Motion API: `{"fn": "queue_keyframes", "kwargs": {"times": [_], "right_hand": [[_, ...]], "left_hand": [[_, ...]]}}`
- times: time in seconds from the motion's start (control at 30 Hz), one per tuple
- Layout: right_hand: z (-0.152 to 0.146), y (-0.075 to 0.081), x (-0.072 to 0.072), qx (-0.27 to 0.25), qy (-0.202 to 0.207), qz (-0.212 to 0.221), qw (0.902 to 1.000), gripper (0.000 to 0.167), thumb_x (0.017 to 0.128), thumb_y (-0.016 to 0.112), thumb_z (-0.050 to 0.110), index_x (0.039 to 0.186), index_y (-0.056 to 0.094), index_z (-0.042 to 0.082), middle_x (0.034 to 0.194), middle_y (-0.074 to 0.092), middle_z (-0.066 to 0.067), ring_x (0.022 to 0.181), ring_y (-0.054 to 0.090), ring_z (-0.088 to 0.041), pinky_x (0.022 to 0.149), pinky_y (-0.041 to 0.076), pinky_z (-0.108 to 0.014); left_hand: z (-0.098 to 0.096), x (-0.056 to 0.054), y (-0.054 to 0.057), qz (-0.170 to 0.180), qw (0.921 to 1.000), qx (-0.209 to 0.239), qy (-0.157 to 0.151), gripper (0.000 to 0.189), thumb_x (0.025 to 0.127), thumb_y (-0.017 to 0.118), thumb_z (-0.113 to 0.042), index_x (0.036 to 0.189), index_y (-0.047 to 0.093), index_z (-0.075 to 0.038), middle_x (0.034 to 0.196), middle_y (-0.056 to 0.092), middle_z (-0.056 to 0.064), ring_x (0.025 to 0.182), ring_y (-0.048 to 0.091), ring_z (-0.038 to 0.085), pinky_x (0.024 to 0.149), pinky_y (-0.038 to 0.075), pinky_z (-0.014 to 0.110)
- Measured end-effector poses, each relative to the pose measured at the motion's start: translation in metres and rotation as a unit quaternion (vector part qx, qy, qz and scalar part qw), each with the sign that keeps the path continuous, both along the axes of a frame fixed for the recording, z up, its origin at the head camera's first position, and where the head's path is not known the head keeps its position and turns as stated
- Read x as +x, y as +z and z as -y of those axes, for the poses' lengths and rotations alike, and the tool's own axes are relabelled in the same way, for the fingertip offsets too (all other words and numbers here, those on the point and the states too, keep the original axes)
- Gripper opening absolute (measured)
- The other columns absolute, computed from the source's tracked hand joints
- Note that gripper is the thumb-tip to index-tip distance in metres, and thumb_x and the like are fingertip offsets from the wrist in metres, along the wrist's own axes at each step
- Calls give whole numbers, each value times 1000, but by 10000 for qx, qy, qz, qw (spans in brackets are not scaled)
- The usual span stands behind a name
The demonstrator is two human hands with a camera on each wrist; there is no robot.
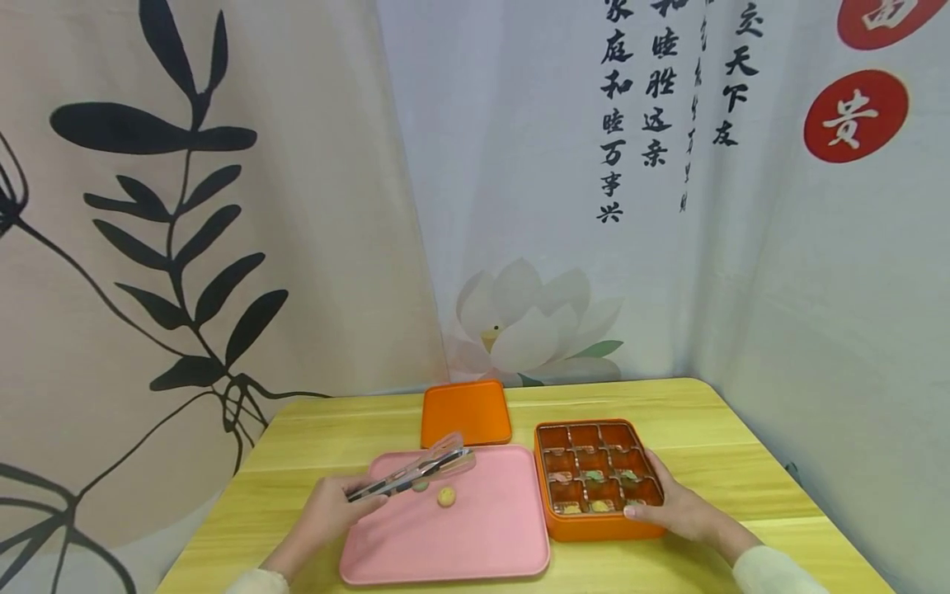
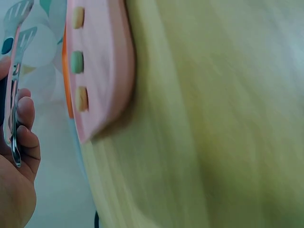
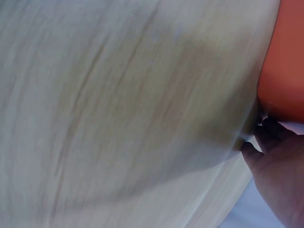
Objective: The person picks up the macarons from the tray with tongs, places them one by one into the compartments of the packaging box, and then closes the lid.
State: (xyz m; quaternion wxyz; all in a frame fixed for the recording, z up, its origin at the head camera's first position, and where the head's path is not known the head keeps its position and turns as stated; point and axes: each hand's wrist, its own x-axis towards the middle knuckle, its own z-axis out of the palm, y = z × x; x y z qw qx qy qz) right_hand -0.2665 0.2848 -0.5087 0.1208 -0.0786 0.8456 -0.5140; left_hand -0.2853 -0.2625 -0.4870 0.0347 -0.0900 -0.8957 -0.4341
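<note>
My left hand [image 1: 334, 506] grips a pair of food tongs [image 1: 412, 474] by the handles, slotted ends pointing up and right over the pink tray [image 1: 475, 553]. In the left wrist view, three small moulded sweets lie on that tray: a green one [image 2: 77, 62] between two yellowish ones. From the head, a yellow sweet [image 1: 446, 497] shows plainly, while the tongs and hand cover part of the rest. My right hand [image 1: 683, 511] holds the orange box [image 1: 604, 528] at its front right corner, thumb at the front rim, fingers along the side. Small pink, green and yellow sweets sit in its nearer compartments.
Behind the tray lies an orange lid [image 1: 466, 412], flat on the wooden table [image 1: 712, 437]. The box stands just right of the tray. Printed curtains [image 1: 334, 206] hang close behind the table and along its right side.
</note>
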Motion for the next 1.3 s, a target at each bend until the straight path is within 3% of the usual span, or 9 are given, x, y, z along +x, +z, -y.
{"fn": "queue_keyframes", "kwargs": {"times": [0.3,0.5,0.9,1.3], "right_hand": [[-2,-2,-1,46,-19,92,9999,112,90,74,30,156,-14,7,152,20,-38,131,42,-45,106,31,-59],[-1,-2,-1,-12,-28,123,9999,112,90,74,29,156,-13,7,151,24,-38,128,46,-42,105,33,-57],[-1,0,0,-14,58,-51,10000,111,91,73,28,156,-13,6,152,20,-39,129,44,-44,106,32,-57],[0,1,0,-59,92,14,9999,110,91,73,27,156,-14,7,151,22,-39,127,47,-42,104,35,-55]], "left_hand": [[22,18,-9,60,9999,-65,75,29,79,84,-29,98,77,-8,84,72,-2,71,59,11,62,50,24],[30,25,-17,366,9989,-231,201,32,80,83,-33,99,77,-8,86,72,-2,73,58,13,62,49,24],[32,26,-31,311,9989,-352,70,31,79,84,-32,99,77,-10,84,71,-5,68,55,10,60,46,22],[34,32,-32,260,9978,-588,145,30,78,85,-28,97,77,-7,82,70,-4,64,52,10,57,45,22]]}}
